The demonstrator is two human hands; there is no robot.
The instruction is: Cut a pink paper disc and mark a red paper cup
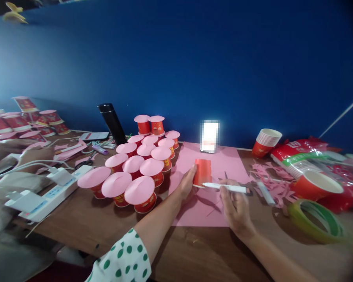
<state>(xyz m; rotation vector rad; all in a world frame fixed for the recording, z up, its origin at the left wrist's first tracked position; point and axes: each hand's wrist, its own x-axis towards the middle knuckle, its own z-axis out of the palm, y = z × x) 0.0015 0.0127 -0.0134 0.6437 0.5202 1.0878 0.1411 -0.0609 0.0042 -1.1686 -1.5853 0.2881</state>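
My left hand [187, 182] grips a red paper cup [202, 171] that stands upside down on a pink paper sheet [217, 158]. My right hand [235, 203] is closed round a white pen [228, 188], and the pen's tip sits at the base of the cup. Left of the sheet stand several red cups with pink paper lids [141, 190], packed close together and partly stacked.
A black flask [111, 122], scissors and a white power strip [44, 196] lie left. At the right are a stack of paper cups [266, 141], pink paper scraps [275, 182], a red cup bag [302, 156], an open red cup [317, 186] and a green tape roll [314, 221]. A blue wall rises behind.
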